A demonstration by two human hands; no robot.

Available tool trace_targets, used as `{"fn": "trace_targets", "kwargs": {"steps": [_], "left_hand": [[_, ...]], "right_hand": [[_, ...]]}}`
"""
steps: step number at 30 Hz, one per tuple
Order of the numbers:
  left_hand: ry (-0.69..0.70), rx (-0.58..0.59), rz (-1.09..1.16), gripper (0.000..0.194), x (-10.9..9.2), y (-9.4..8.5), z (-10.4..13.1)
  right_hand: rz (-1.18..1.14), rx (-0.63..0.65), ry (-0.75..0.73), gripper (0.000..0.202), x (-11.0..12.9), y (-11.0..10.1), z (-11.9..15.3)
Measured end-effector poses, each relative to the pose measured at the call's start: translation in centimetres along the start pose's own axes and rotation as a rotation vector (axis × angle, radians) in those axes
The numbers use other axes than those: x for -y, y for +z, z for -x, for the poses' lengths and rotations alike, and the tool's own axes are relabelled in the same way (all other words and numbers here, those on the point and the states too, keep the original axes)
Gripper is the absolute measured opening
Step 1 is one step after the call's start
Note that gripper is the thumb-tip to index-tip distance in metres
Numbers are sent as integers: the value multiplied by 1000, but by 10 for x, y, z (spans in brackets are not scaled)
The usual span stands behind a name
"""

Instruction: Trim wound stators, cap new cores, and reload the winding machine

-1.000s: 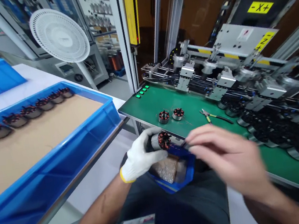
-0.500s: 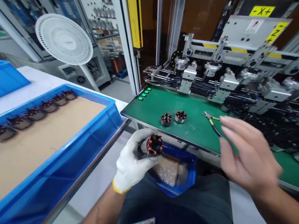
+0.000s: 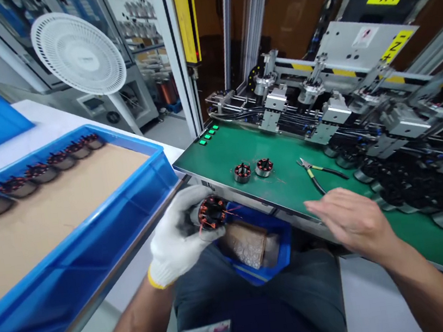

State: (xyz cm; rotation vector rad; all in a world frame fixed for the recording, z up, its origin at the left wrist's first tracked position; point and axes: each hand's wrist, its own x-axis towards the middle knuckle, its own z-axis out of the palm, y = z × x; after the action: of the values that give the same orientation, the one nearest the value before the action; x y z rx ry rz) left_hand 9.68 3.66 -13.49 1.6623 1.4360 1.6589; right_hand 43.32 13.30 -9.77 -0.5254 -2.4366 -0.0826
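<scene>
My gloved left hand (image 3: 177, 232) is wrapped round a motor stator (image 3: 211, 213), black with copper windings. Loose copper wire ends stick out from its right side and its lower edge. My bare right hand (image 3: 350, 219) hovers over the front edge of the green bench, its fingers pressed together; whether anything is between them I cannot make out. Just beyond it lie diagonal cutters (image 3: 314, 174) with black and yellow handles, spread apart. Two more stators, a left one (image 3: 242, 172) and a right one (image 3: 264, 167), rest on the bench with thin wire scraps nearby.
To the left, a blue tray (image 3: 137, 186) holds a row of several stators on cardboard. A blue bin (image 3: 284, 245) with plastic wrap inside sits below the bench edge. Winding machinery (image 3: 320, 102) lines the bench's back, with many stators (image 3: 396, 180) at right. A white fan (image 3: 80, 54) stands behind.
My right hand has closed its fingers, which were spread, and turned lower beside the cutters. My left hand has moved slightly left with the stator, which now faces me more. The view has shifted slightly.
</scene>
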Motion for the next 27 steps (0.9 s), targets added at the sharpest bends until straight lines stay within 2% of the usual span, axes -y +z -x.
{"fn": "trace_targets", "kwargs": {"steps": [3, 5, 8, 10, 13, 18, 20, 23, 25, 27], "left_hand": [[153, -79, -8, 62, 2, -7, -6], [242, -71, -80, 65, 3, -9, -6], [294, -20, -191, 68, 2, -8, -3], [324, -13, -226, 69, -1, -7, 0], [367, -11, -234, 68, -5, -6, 2], [380, -76, -288, 65, -9, -4, 3], [382, -104, -311, 64, -9, -3, 4], [376, -123, -344, 61, -7, -2, 7], [368, -124, -360, 57, -6, 0, 7], [358, -125, -364, 54, -7, 3, 7]], "right_hand": [[111, 10, 287, 22, -47, 9, 24], [183, 53, 522, 43, -74, 24, 35], [293, 194, 814, 82, -96, 49, 45], [318, 300, 959, 89, -100, 61, 48], [268, 349, 1026, 81, -103, 65, 49], [96, 283, 976, 71, -106, 43, 40], [0, 270, 976, 68, -89, 33, 39], [-361, 227, 1013, 67, -29, 26, 47], [-963, 72, 1071, 63, 27, 30, 58], [-1363, 51, 1049, 64, 84, 41, 70]]}}
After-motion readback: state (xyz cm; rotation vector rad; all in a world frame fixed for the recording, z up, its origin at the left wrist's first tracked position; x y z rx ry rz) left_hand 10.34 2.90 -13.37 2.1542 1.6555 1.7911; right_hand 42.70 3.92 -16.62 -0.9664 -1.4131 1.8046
